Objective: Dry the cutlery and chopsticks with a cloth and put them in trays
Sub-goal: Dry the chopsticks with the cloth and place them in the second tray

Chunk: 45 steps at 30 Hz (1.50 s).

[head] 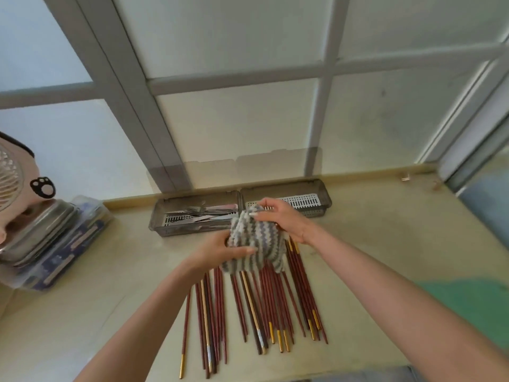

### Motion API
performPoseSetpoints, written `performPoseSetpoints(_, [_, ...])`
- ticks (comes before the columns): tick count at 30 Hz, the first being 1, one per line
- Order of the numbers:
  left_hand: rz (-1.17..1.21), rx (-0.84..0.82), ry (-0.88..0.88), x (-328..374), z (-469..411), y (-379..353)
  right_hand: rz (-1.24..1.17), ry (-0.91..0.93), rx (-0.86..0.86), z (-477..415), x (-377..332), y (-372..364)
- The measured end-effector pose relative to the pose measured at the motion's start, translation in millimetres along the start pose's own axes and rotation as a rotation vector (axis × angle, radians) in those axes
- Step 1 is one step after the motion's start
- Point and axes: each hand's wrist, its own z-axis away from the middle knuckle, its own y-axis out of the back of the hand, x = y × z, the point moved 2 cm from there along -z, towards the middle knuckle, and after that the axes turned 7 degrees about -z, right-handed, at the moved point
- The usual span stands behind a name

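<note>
Many chopsticks (264, 304): fanned out flat on my counter (385, 244), gold-tipped ends toward me, far ends hidden under the cloth.
Cloth (256, 238): striped and soft, bunched between both my hands above those far ends; whether a stick is wrapped inside, I cannot tell.
Left hand (217, 250): fingers curled round the cloth's lower edge, thumb on top.
Right hand (283, 219): fingers curled, pinching the cloth's upper part.
Handling: I judge the sticks light, stiff, slick if wet and ready to roll; best taken a few together near the middle, through the cloth.
Left tray (159, 219): behind the cloth, holding cutlery (203, 213).
Right tray (325, 194): touching it, showing only a white slotted liner.
Fan (8, 183): far left.
</note>
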Motion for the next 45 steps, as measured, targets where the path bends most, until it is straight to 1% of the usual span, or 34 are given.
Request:
performPoseSetpoints(3, [-0.075, -0.096, -0.006, -5, -5, -15, -0.029, 0.041, 0.163, 14, -6, 14])
performPoseSetpoints(5, [-0.037, -0.114, -0.035, -6, -6, -18, -0.117, 0.069, 0.301, 20, -7, 27])
performPoseSetpoints(8, [0.136, -0.019, -0.071, 2, -6, -17, -0.224, 0.070, 0.466, 26, 3, 45])
performPoseSetpoints(10, [0.242, 0.067, -0.118, 9, -6, -14, -0.281, 0.046, 0.503, 27, 13, 52])
performPoseSetpoints(11, [0.316, 0.077, -0.132, 12, -6, -14, -0.298, 0.022, 0.497, 26, 20, 54])
performPoseSetpoints(13, [0.496, 0.048, -0.136, 19, -5, -14, -0.242, -0.041, 0.503, 25, 37, 53])
performPoseSetpoints(15, [0.615, 0.032, -0.111, 21, -6, -14, -0.055, -0.140, 0.594, 25, 60, 50])
performPoseSetpoints(16, [0.646, 0.025, -0.100, 22, -5, -15, 0.078, -0.217, 0.628, 28, 74, 47])
performPoseSetpoints(18, [0.664, 0.028, -0.095, 21, -5, -16, 0.423, -0.411, 0.605, 39, 102, 38])
performPoseSetpoints(19, [0.648, 0.035, -0.091, 19, -5, -16, 0.558, -0.487, 0.592, 44, 116, 33])
performPoseSetpoints(21, [0.586, 0.065, -0.063, 15, -5, -16, 0.681, -0.537, 0.628, 50, 139, 25])
performPoseSetpoints(24, [0.427, 0.179, -0.007, 8, -3, -14, 0.723, -0.522, 0.727, 51, 151, 17])
performPoseSetpoints(28, [0.407, 0.277, 0.001, -2, -4, -8, 0.704, -0.511, 0.764, 49, 150, 14])
performPoseSetpoints(31, [0.442, 0.275, 0.019, -8, -4, -4, 0.672, -0.520, 0.763, 50, 152, 16])
performPoseSetpoints(36, [0.480, 0.247, 0.016, -10, -2, -3, 0.547, -0.583, 0.698, 53, 153, 20])
performPoseSetpoints(39, [0.472, 0.241, 0.022, -10, -2, -4, 0.505, -0.579, 0.715, 55, 152, 20])
performPoseSetpoints(42, [0.479, 0.225, 0.024, -9, -3, -7, 0.554, -0.521, 0.763, 53, 152, 19])
performPoseSetpoints(45, [0.486, 0.211, 0.020, -6, -3, -10, 0.715, -0.446, 0.758, 49, 149, 15])
